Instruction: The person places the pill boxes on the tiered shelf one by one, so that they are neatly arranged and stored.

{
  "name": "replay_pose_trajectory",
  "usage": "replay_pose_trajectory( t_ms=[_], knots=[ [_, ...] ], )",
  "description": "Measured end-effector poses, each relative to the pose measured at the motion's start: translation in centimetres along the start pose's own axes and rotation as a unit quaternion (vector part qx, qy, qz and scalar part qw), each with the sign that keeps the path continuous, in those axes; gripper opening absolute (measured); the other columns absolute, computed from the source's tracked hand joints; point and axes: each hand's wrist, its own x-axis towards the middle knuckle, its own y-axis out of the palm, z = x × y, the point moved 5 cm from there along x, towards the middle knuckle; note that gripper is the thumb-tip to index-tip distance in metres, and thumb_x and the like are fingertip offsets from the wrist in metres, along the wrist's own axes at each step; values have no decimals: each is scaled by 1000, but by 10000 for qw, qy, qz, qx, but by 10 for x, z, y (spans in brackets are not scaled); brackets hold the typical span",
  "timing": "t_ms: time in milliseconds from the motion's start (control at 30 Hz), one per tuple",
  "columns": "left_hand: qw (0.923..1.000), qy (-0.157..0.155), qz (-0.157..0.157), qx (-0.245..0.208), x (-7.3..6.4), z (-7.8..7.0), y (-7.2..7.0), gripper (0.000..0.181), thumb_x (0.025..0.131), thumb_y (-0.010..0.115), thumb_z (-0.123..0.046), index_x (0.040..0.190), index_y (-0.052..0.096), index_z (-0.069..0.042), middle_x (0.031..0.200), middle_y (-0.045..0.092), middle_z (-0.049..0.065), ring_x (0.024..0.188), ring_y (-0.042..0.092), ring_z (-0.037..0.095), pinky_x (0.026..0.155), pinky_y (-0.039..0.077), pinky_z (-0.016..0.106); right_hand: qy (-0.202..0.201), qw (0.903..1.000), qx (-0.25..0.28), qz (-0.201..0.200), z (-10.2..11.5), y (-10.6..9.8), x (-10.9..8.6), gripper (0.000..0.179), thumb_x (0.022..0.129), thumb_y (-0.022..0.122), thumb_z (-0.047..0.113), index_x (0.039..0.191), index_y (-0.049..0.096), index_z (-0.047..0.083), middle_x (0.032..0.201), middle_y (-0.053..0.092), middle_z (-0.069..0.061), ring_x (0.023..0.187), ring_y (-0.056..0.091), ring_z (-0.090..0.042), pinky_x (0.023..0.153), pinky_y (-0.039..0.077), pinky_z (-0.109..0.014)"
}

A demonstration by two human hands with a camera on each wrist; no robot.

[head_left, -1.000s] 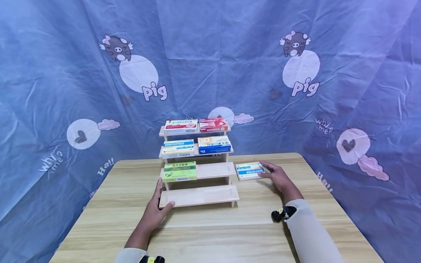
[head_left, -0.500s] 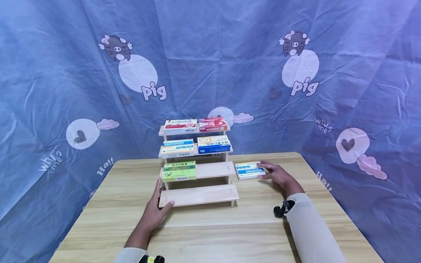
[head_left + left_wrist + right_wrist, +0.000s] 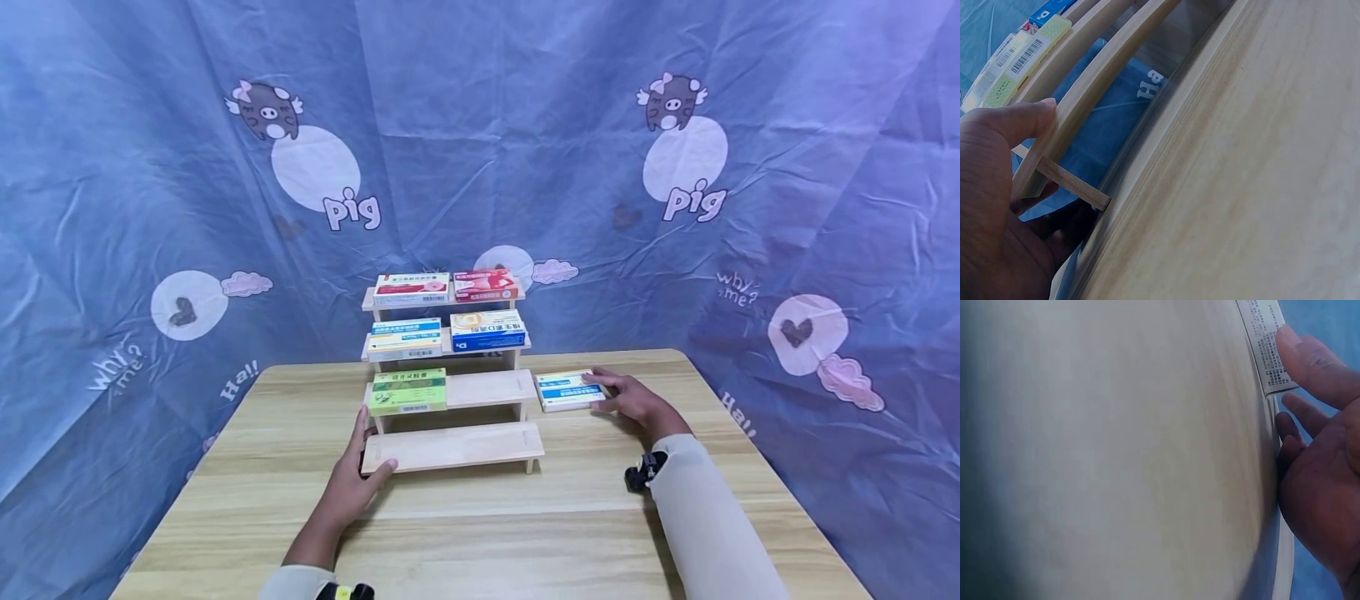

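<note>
A stepped wooden display rack stands on the table, with several flat medicine boxes lying on its upper steps. My left hand grips the left end of the lowest step; in the left wrist view the thumb lies on the step's front edge and the fingers are behind and below. Right of the rack, a white-and-blue medicine box lies on the table. My right hand pinches its right end, thumb at the near side and fingers at the far corner. In the right wrist view the thumb touches the box's printed side.
A green box sits on the second step from the bottom, left half. Above are a white-blue-yellow box and a blue-and-white box. Two red-and-white boxes lie on the top step. A blue curtain hangs behind the table.
My right forearm has shifted slightly up, and its thumb has moved a little along the medicine box's right end. The box has barely moved. My left hand stays on the rack.
</note>
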Motion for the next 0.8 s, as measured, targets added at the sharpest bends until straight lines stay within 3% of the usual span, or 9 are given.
replay_pose_trajectory(
  t_ms=[133, 500, 633, 800],
  knots=[
    [10000, -5, -5, 2, 0, 1, 0, 109, 104, 77, -30, 178, -4, -27, 174, 35, 30, 157, 44, 49, 127, 35, 65, -105, 9999, 21, 62, 1, -1, 1, 72, 95, 82, 5, 161, 52, 6, 181, 13, -29, 166, 3, -57, 132, 10, -73],
    [10000, -9, 17, 25, 2, 4, 1, 110, 104, 77, -32, 177, -6, -31, 175, 34, 29, 156, 46, 48, 126, 39, 63, -350, 9973, -625, 151, 9, -2, -1, 62, 99, 78, 8, 157, 56, 3, 177, 20, -33, 164, 12, -61, 130, 18, -74],
    [10000, 7, 30, 10, 2, 4, 1, 110, 105, 76, -34, 177, -7, -36, 176, 32, 29, 159, 42, 48, 127, 36, 64, -357, 9972, -642, 102, 8, -2, 1, 61, 100, 77, 7, 157, 57, 4, 177, 22, -33, 163, 13, -61, 130, 17, -75],
    [10000, 30, 32, -2, 2, 4, 0, 110, 105, 76, -33, 177, -7, -33, 176, 31, 30, 160, 40, 48, 128, 35, 65, -336, 9976, -601, 55, 6, -1, 3, 60, 100, 77, 8, 157, 58, 5, 177, 24, -32, 163, 14, -61, 130, 17, -76]
  ],
)
